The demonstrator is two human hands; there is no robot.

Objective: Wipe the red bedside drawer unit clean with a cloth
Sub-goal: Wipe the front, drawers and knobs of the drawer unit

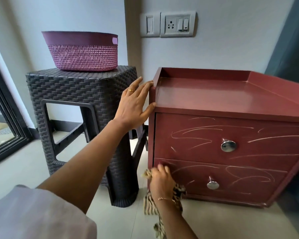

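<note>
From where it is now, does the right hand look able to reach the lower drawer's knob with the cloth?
Probably yes. The right hand grips the cloth against the lower drawer front, left of its knob. Only bare, chalk-marked drawer face lies between them, with nothing in the way.

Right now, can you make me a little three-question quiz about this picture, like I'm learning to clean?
1. True or false: the left hand rests with straight fingers on the top left corner of the red drawer unit.
2. Which drawer front does the right hand rub with the striped cloth? A) upper drawer B) lower drawer C) the top surface
3. Fill in: the purple basket sits on the dark woven ____.

Key: 1 true; 2 B, near its left end; 3 stool.
</note>
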